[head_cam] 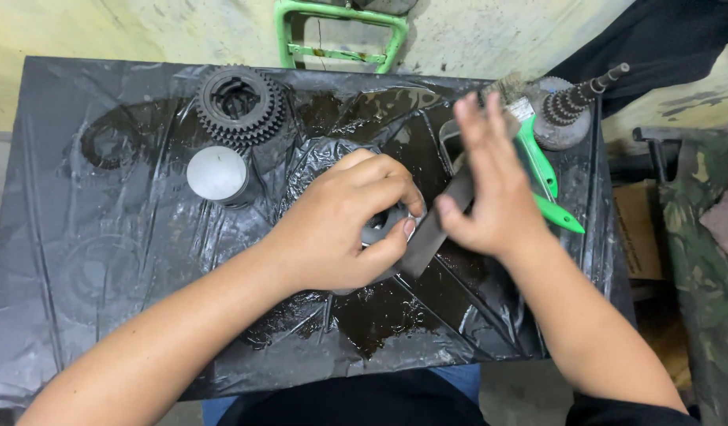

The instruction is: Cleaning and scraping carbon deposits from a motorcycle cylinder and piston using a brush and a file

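Grey metal part [377,229], round and dull, sits near the middle of the tabletop, mostly hidden under my left hand [344,225], whose fingers curl shut around it; I think it is ring-shaped, but my knuckles cover too much to be sure. My right hand [490,193] is closed on a flat grey metal strip [439,225], thumb beneath and fingers stretched along it, with the strip's lower end touching the part.

Toward the far left corner stands a black stepped gear cluster [239,104], and just in front of it a short silver cylinder [217,174] with a flat top. Behind my right hand lies a green-handled brush [547,177], partly covered by my fingers, and at the far right corner a grey gear with a ridged shaft [573,106] leaning outward.

A black plastic sheet [88,260], wrinkled and wet with dark oil, covers the tabletop. Beyond the far edge rise a stained pale wall and a green metal frame [340,31]. Camouflage cloth [707,284] hangs off to the right.
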